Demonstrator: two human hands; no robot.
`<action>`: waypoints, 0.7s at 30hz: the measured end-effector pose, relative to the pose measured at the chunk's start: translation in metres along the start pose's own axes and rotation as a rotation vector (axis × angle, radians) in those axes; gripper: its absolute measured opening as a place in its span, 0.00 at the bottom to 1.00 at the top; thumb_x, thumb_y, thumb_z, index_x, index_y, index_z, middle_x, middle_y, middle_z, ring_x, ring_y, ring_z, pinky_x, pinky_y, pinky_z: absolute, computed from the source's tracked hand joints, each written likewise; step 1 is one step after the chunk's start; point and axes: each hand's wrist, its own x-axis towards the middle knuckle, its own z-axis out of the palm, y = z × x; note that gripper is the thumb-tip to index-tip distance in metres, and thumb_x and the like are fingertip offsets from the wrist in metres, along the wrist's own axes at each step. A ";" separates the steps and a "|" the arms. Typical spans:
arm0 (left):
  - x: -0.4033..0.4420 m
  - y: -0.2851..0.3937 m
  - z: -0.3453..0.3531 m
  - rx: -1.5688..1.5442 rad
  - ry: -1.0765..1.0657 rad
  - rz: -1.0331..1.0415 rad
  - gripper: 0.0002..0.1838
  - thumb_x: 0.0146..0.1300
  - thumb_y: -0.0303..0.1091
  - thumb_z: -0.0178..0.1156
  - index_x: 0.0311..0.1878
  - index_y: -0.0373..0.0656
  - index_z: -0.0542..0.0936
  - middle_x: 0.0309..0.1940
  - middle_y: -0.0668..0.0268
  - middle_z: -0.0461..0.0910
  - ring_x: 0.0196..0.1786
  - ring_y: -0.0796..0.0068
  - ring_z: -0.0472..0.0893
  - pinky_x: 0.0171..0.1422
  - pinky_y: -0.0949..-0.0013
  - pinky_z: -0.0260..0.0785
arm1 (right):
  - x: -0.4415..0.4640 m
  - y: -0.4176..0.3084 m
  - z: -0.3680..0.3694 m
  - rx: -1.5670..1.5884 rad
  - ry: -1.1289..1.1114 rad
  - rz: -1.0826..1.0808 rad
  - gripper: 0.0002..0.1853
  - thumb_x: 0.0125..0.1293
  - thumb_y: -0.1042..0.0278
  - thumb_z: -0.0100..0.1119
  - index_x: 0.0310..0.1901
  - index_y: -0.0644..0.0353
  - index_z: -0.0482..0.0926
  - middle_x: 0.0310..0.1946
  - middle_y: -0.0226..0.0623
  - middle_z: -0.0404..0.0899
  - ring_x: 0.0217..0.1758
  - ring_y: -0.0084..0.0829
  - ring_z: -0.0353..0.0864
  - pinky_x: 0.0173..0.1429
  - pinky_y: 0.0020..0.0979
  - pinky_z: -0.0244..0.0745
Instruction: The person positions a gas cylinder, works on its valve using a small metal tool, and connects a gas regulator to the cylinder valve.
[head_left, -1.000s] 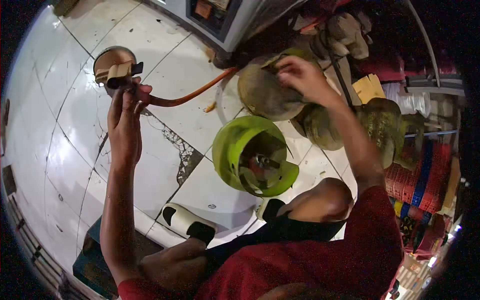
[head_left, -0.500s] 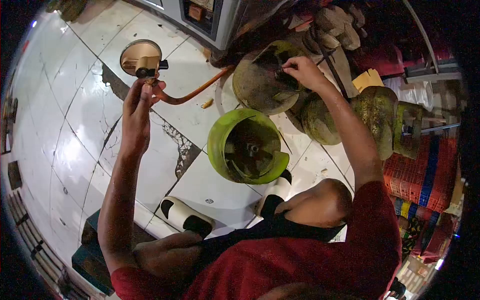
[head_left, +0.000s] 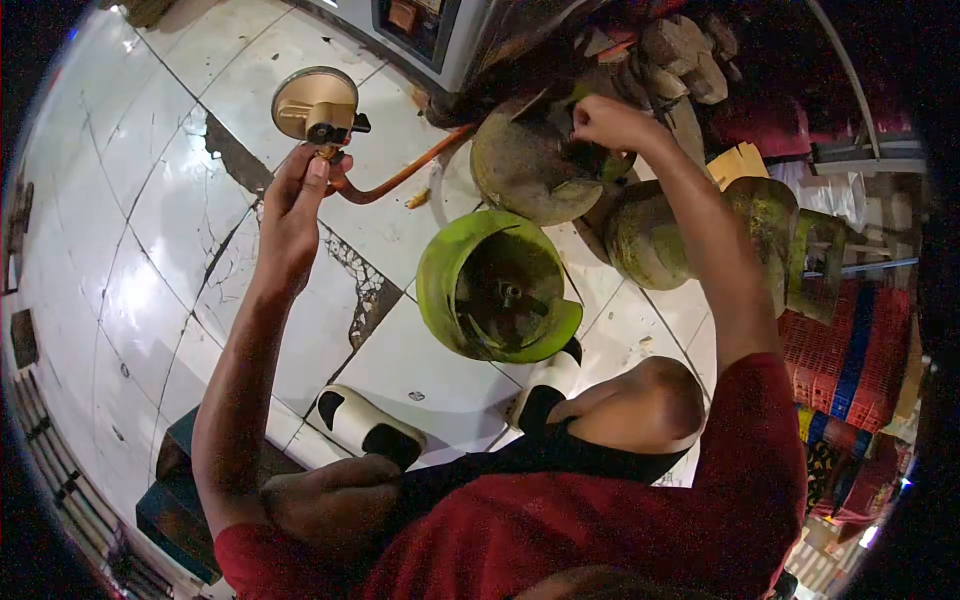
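Note:
My left hand (head_left: 298, 205) is closed on the lower fitting of a gas regulator (head_left: 320, 108), which has a round disc-like body and a black knob. An orange hose (head_left: 420, 165) runs from behind my fingers toward a dirty green gas cylinder (head_left: 515, 175). Over that cylinder's collar my right hand (head_left: 612, 127) is held with its fingers curled together; what they hold, if anything, is hidden. Between my feet stands a bright green gas cylinder (head_left: 437, 290), upright, its valve showing inside the collar. Neither hand touches it.
More grimy gas cylinders (head_left: 645, 235) stand to the right, near a red crate (head_left: 828, 345) with a blue band. A grey cabinet (head_left: 440, 55) is at the top. The white tiled floor (head_left: 150, 250) has broken patches. Stones (head_left: 685, 60) lie at the upper right.
My left hand and the regulator have shifted right and slightly up, and the regulator's underside shows more. My right hand has moved slightly up and right, its fingers more curled.

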 end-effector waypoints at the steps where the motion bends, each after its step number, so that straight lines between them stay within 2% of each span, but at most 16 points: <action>1: 0.000 0.000 0.001 0.007 -0.012 0.002 0.20 0.80 0.41 0.46 0.61 0.34 0.74 0.53 0.62 0.80 0.59 0.71 0.79 0.67 0.65 0.67 | 0.006 0.002 -0.002 -0.045 -0.062 -0.003 0.11 0.75 0.60 0.57 0.47 0.60 0.77 0.38 0.40 0.78 0.34 0.39 0.79 0.39 0.49 0.75; 4: 0.001 0.002 0.002 0.013 -0.035 0.004 0.20 0.80 0.40 0.46 0.61 0.34 0.74 0.54 0.62 0.80 0.59 0.72 0.79 0.67 0.65 0.66 | 0.021 0.008 -0.010 -0.140 -0.179 -0.014 0.11 0.74 0.60 0.57 0.46 0.60 0.78 0.36 0.39 0.80 0.31 0.37 0.79 0.36 0.48 0.76; 8: 0.002 0.005 0.005 0.010 -0.074 0.005 0.20 0.80 0.40 0.46 0.61 0.33 0.74 0.54 0.63 0.80 0.58 0.73 0.78 0.67 0.67 0.65 | 0.031 0.026 -0.002 0.028 -0.057 0.020 0.11 0.73 0.60 0.59 0.42 0.60 0.80 0.35 0.38 0.82 0.32 0.35 0.80 0.35 0.45 0.78; 11: 0.004 0.006 0.008 0.021 -0.105 0.015 0.20 0.79 0.41 0.47 0.61 0.33 0.74 0.53 0.63 0.80 0.58 0.73 0.77 0.66 0.67 0.65 | 0.035 0.029 -0.007 0.113 -0.209 -0.002 0.11 0.72 0.61 0.60 0.43 0.62 0.81 0.39 0.40 0.83 0.34 0.34 0.82 0.37 0.43 0.80; 16: 0.014 0.000 0.010 -0.011 -0.096 -0.031 0.21 0.78 0.41 0.48 0.61 0.33 0.74 0.52 0.62 0.80 0.56 0.74 0.77 0.65 0.68 0.65 | 0.029 0.027 -0.008 0.213 -0.241 0.056 0.12 0.71 0.64 0.60 0.48 0.65 0.80 0.44 0.42 0.83 0.36 0.32 0.82 0.40 0.41 0.80; 19: 0.016 -0.006 0.009 -0.007 -0.084 -0.053 0.21 0.78 0.42 0.49 0.61 0.33 0.74 0.51 0.62 0.80 0.55 0.74 0.77 0.63 0.69 0.65 | 0.027 0.039 0.009 0.543 -0.241 0.026 0.14 0.71 0.65 0.60 0.50 0.66 0.78 0.45 0.41 0.82 0.37 0.29 0.81 0.42 0.35 0.80; 21: 0.016 -0.009 0.007 -0.019 -0.115 -0.032 0.23 0.77 0.45 0.51 0.61 0.35 0.74 0.50 0.62 0.81 0.56 0.73 0.78 0.65 0.67 0.66 | 0.016 0.037 0.012 0.612 -0.214 0.029 0.14 0.71 0.65 0.59 0.51 0.66 0.78 0.44 0.40 0.81 0.37 0.28 0.81 0.42 0.34 0.79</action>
